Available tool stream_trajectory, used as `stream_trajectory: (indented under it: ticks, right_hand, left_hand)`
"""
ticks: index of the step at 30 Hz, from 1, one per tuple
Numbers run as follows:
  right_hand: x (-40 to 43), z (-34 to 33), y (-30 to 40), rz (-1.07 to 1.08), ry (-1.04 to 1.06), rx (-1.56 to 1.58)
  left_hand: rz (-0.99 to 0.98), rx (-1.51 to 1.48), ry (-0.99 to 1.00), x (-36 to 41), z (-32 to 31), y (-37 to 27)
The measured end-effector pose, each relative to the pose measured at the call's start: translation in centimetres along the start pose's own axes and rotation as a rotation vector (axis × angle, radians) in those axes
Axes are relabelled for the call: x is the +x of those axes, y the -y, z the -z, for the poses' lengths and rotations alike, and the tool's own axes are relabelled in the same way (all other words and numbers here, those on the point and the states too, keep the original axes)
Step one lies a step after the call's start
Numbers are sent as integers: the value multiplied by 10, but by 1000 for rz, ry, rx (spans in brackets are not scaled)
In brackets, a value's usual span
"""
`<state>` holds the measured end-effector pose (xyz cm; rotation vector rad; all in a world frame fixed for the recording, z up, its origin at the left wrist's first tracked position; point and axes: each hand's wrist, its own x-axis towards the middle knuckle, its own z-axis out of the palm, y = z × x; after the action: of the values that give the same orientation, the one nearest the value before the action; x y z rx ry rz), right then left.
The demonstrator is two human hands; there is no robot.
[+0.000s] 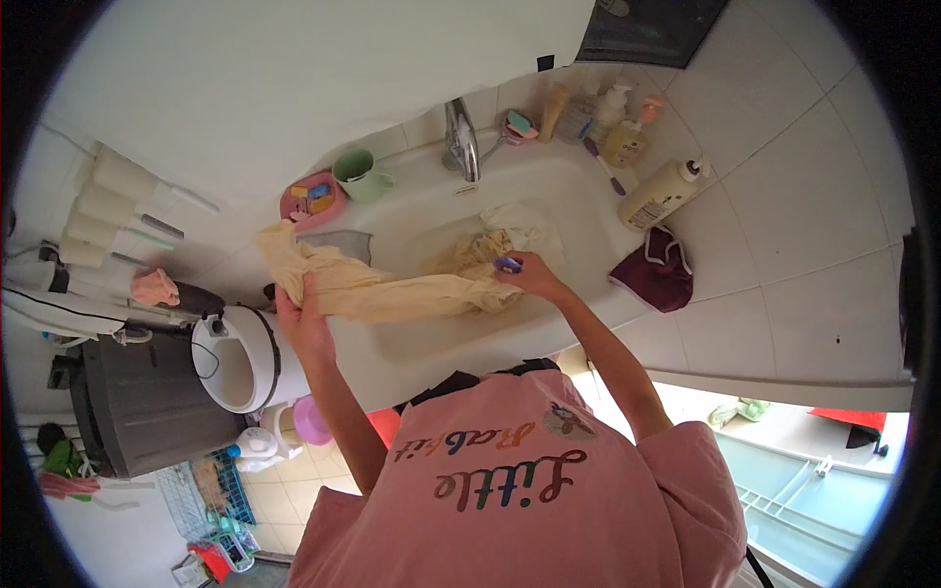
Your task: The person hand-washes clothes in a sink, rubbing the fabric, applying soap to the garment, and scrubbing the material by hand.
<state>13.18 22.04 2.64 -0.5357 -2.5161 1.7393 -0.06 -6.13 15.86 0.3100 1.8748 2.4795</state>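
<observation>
A wet, pale yellow garment [382, 290] stretches across the white sink [412, 342], its left end raised over the rim. My left hand [300, 323] grips that end, with fabric draped over the fingers. Over the basin, my right hand [538, 275] holds a small purple object [507, 264], possibly a brush or soap, against the garment's other end. My fingers partly hide this object. Darker, bunched wet fabric [478, 251] and a white cloth [523, 224] lie in the basin beyond my right hand. A chrome faucet [462, 140] stands behind them.
On the sink's back left are a pink dish [315, 200] and a green mug [362, 176]. Pump bottles [658, 195] and a purple-handled brush [606, 167] stand or lie at the right. A maroon cloth [654, 270] lies on the right rim. A white bucket-like container [235, 360] stands left.
</observation>
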Motion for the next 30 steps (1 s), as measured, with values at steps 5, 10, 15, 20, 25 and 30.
stream_trajectory:
  ticks: [5,10,15,20,25,30]
  right_hand:
    - [14,-16,-19,71,-242,-176]
    - [16,-28,-10,-80,-250,45]
    - [36,-26,-50,-111,-377,167]
    - [32,-31,-18,55,-452,-371]
    - [6,-60,-32,366,168,-720]
    - [8,-84,-50,236,-53,-799]
  left_hand:
    - [-58,212,86,3,-24,1]
    - [-122,277,109,2,-15,14]
    - [-113,364,57,13,-6,57]
    - [-339,689,39,5,-18,103]
    - [-301,891,300,4,-8,121]
    - [-292,724,184,2,-14,112]
